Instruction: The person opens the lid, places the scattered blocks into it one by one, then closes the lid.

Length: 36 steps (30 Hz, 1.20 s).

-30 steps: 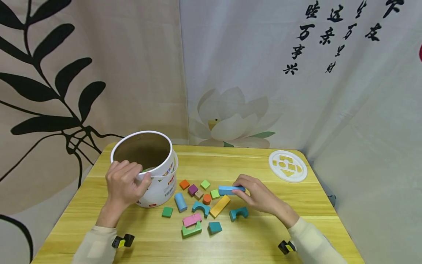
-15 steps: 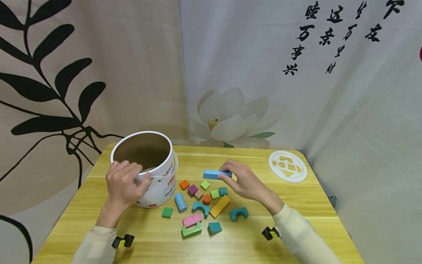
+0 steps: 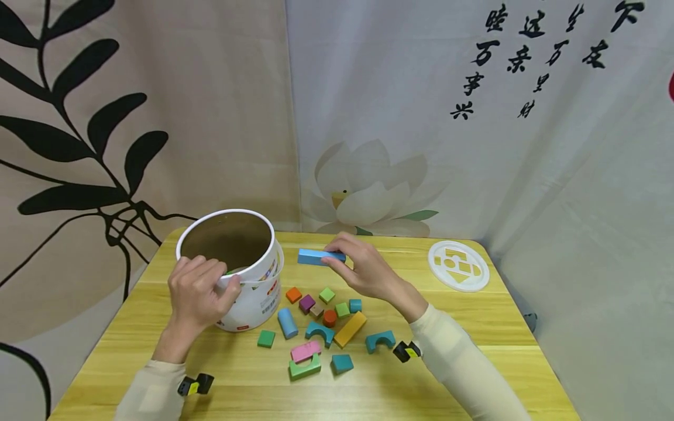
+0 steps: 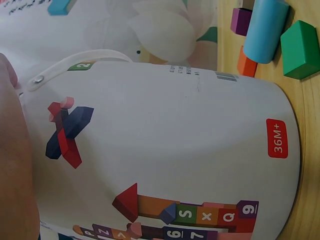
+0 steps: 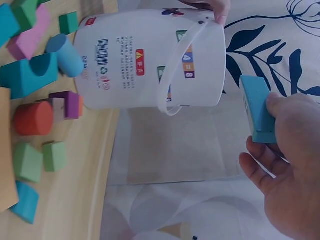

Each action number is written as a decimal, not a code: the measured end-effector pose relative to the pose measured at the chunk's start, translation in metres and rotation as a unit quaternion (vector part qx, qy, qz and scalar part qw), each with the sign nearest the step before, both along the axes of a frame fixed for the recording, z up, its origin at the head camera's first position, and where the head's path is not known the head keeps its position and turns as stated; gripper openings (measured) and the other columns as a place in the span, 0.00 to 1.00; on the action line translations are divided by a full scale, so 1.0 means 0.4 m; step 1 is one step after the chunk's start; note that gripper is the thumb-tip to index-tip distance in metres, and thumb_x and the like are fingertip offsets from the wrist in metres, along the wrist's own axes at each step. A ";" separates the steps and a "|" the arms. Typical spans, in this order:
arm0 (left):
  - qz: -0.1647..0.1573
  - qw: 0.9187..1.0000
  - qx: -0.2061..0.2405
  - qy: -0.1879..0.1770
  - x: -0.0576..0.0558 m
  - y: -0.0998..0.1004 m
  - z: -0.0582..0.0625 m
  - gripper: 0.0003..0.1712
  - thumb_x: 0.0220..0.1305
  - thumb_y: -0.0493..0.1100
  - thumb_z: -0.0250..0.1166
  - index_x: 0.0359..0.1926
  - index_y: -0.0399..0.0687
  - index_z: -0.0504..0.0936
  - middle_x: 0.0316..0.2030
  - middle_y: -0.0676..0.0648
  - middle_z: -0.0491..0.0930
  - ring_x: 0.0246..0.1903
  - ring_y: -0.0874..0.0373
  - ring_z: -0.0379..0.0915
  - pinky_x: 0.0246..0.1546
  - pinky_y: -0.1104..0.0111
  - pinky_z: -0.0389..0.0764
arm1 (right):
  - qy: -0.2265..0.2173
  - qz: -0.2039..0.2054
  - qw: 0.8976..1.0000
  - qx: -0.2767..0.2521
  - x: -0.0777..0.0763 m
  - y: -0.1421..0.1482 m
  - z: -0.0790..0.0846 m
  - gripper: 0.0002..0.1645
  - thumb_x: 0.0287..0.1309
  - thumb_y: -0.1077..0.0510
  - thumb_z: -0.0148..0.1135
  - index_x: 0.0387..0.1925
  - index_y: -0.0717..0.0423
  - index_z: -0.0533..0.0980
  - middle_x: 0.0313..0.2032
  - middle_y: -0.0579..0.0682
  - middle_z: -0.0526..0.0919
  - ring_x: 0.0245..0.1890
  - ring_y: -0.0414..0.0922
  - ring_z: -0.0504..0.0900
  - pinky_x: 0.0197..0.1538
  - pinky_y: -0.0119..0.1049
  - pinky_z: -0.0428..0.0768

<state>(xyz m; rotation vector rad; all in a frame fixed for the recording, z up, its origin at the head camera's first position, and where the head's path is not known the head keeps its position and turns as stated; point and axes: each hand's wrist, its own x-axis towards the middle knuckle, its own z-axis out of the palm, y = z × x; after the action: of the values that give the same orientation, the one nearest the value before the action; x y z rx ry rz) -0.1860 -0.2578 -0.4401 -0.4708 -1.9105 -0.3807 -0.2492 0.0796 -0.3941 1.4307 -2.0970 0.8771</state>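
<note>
- Nearest, the teal wedge (image 3: 342, 363) and green arch (image 3: 302, 372) lie where they were a second ago; the pink piece (image 3: 305, 351) touches the arch or sits just beside it; none of these seems part of the present move.
- The left hand (image 3: 197, 292) has not shifted; its fingers are hooked over the bucket's near rim, thumb outside, tips hidden; this probably keeps the bucket (image 3: 253, 307) steady.
- In the pile, the yellow block (image 3: 350, 330) has not moved; just beyond it the small teal block (image 3: 355, 305), hidden a second ago, now shows, because the piece above it has gone.
- That piece is the blue block (image 3: 310, 256), pinched between thumb and fingers of the right hand (image 3: 363, 266); it has come up and leftward, and now hangs beyond the pile, right of the bucket, apart from it and not over its mouth; I judge the carry well under way, the block not yet set down.
- Farthest, the white disc (image 3: 434, 262) lies untouched.
</note>
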 end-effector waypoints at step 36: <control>-0.004 1.000 -0.005 0.021 -0.004 0.001 0.002 0.24 0.54 0.56 0.53 0.11 0.46 0.68 0.08 0.49 0.69 0.12 0.54 0.56 0.19 0.57 0.57 | -0.013 0.004 0.997 0.079 -0.040 -0.308 0.119 0.11 0.69 0.53 0.64 0.42 0.56 0.84 0.37 0.46 0.82 0.33 0.37 0.74 0.39 0.25 0.74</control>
<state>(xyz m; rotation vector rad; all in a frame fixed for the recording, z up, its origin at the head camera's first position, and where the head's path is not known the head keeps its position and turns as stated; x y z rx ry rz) -0.1876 -0.2574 -0.4391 -0.4903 -1.8700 -0.3642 -0.2653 -0.0437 -0.3466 1.5139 -2.2232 0.7506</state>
